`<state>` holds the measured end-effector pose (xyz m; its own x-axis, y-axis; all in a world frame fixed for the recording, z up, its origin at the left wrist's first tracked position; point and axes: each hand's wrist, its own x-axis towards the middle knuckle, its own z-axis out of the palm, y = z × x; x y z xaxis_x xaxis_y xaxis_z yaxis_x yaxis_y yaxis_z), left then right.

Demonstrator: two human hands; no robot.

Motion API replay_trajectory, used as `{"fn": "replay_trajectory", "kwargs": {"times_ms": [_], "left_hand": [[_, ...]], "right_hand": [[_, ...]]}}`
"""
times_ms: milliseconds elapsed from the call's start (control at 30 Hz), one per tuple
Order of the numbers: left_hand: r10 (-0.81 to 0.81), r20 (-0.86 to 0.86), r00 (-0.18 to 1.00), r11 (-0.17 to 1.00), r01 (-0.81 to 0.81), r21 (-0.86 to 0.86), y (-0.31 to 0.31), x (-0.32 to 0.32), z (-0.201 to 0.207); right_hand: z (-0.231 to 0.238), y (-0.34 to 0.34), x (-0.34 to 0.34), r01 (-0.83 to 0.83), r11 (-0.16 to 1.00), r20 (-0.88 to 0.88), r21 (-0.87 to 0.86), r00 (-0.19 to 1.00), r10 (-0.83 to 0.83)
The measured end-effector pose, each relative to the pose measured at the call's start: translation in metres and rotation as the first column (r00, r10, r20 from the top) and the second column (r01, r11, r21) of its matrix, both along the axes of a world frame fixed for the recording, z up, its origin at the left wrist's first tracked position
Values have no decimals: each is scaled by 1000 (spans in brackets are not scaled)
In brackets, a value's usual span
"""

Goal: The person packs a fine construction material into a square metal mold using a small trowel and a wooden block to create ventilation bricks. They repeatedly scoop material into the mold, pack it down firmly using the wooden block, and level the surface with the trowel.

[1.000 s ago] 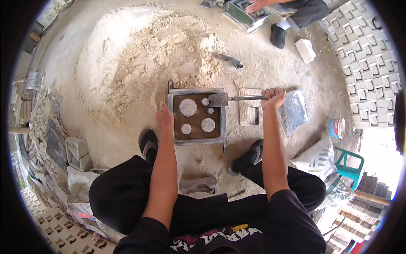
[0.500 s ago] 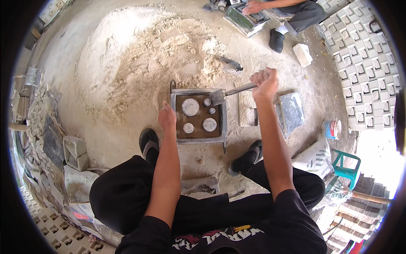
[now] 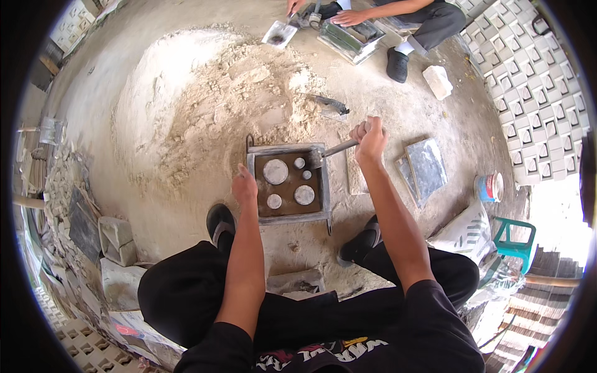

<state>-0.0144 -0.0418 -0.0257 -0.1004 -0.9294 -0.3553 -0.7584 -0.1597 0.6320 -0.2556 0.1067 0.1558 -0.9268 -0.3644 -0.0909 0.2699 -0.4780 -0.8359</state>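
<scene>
On the ground between my feet lies a rectangular mould frame [image 3: 286, 220] filled with brown, sand-like material. Several round pale discs, among them a large one [image 3: 275, 171], sit level in the fill. My right hand [image 3: 370, 138] is closed round the handle of a hammer [image 3: 339, 148]. Its blocky grey head is over the far right corner of the frame, blurred. At the frame's left side my left hand [image 3: 244, 186] is closed on the edge with one digit sticking out; its other fingers are mostly hidden.
A heap of pale sand [image 3: 217, 81] spreads beyond the frame. A co-worker's hand [image 3: 348, 17] rests on another mould [image 3: 352, 38]. Slabs [image 3: 425, 166], a bucket [image 3: 489, 187] and a green stool [image 3: 517, 242] stand at right; patterned blocks [image 3: 536, 93] are stacked behind.
The whole view has shifted slightly, bringing in the co-worker's other hand and a pale tray. My right hand has come a little nearer the frame with the hammer. My left hand keeps its place.
</scene>
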Motion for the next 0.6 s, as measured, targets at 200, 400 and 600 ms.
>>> {"fn": "replay_trajectory", "kwargs": {"times_ms": [200, 400, 600], "left_hand": [[-38, 54, 998, 998, 41, -55, 3, -11, -7], [-101, 19, 995, 938, 102, -330, 12, 9, -5], [-186, -30, 982, 903, 159, -399, 43, 21, 1]], "right_hand": [[-11, -1, 16, 105, 982, -128, 157, 988, -85], [17, 1, 62, 62, 963, -324, 261, 946, 26], [12, -9, 71, 113, 871, -488, 478, 858, 157]]}}
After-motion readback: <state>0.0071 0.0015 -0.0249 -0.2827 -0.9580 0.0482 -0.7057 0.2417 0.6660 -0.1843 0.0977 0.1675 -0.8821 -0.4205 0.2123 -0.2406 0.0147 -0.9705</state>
